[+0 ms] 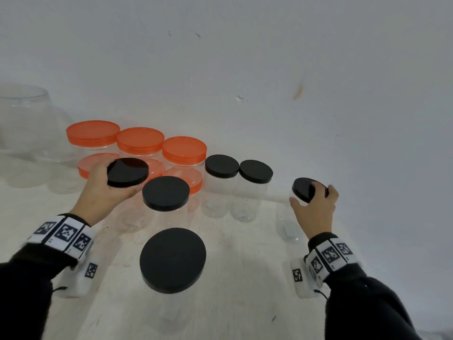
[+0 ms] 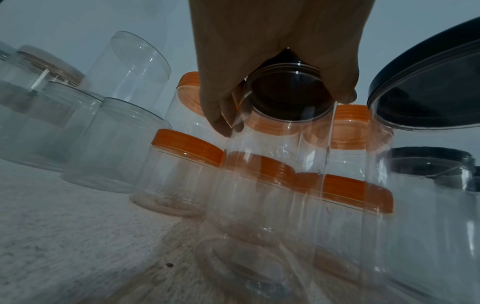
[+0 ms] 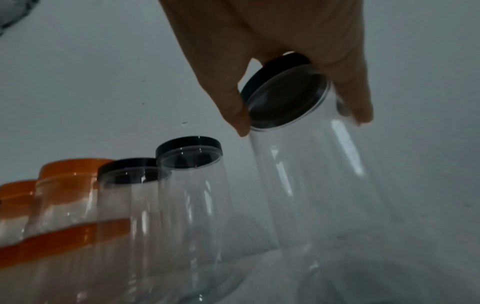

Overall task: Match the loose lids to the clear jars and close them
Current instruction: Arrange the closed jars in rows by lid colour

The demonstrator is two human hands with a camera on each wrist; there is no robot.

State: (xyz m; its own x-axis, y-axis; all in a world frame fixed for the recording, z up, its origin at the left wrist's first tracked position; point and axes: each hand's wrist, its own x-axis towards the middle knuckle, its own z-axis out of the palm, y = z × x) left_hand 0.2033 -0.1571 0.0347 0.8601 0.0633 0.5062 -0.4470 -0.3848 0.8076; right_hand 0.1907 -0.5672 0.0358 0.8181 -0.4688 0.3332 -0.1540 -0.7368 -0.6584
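Behind both hands — each hand clamped on a black lid (image 1: 127, 172) — stand orange-lidded jars (image 1: 184, 153).

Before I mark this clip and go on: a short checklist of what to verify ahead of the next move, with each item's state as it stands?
1. Left hand grips a black lid on its clear jar: ok.
2. Right hand grips the small black lid: ok.
3. That lid sits level on its jar: not ok, jar and lid are tilted.
4. Either lid fully screwed tight: cannot tell.
5. Orange lids on their jars: ok.
6. Open lidless jars remain at far left: not ok.
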